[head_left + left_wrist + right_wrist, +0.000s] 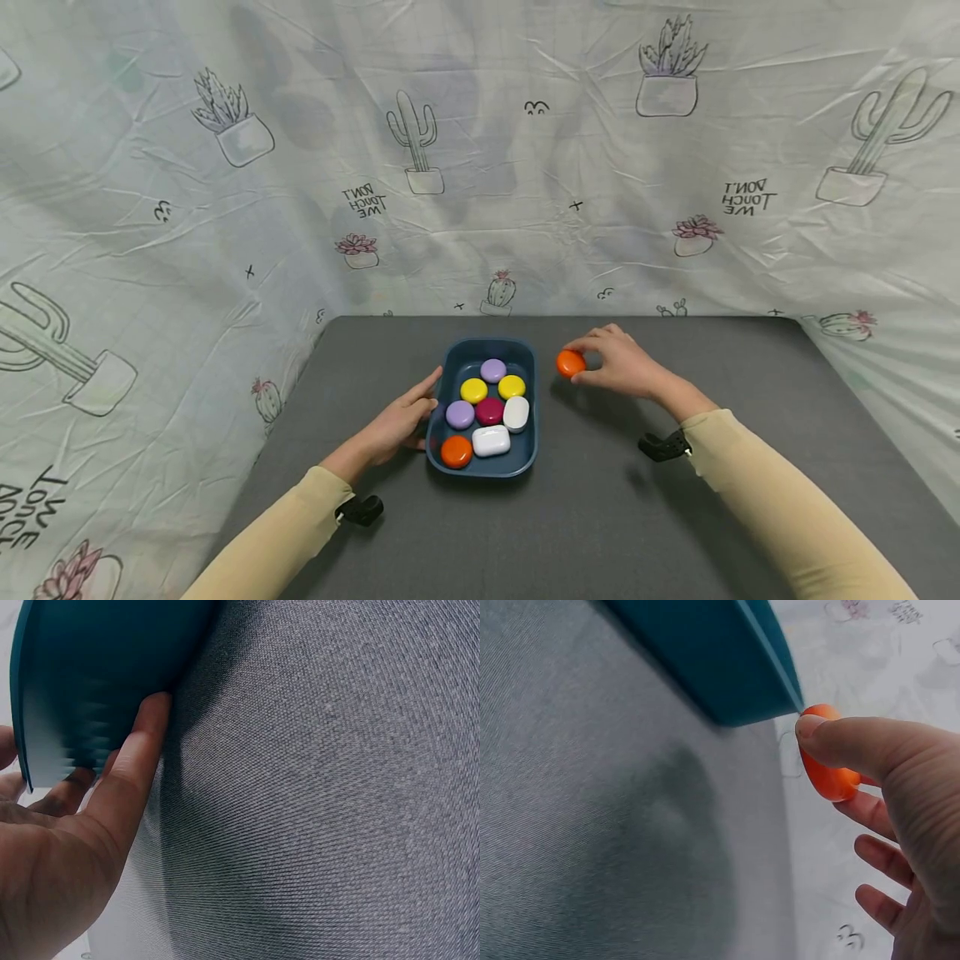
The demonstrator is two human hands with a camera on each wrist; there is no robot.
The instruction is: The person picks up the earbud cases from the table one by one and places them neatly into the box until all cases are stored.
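Observation:
A dark blue rectangular bin [534, 400] stands on the table, holding several small glossy rounded pieces. Among these are a purple one [460, 415], a yellow one [512, 387], a dark red one [490, 411], a white one [491, 441] and an orange one [456, 452]. My left hand [393, 427] rests against the bin's left outer wall, its fingers extended along the side in the left wrist view. To the right of the bin, my right hand [624, 367] pinches an orange round piece [826, 774] between thumb and fingers, held above the table.
The dark grey table [592, 517] reaches back to a pale curtain [480, 167] printed with potted cacti. More curtain hangs along the left side. Each wrist wears a black strap, such as the right one [663, 447].

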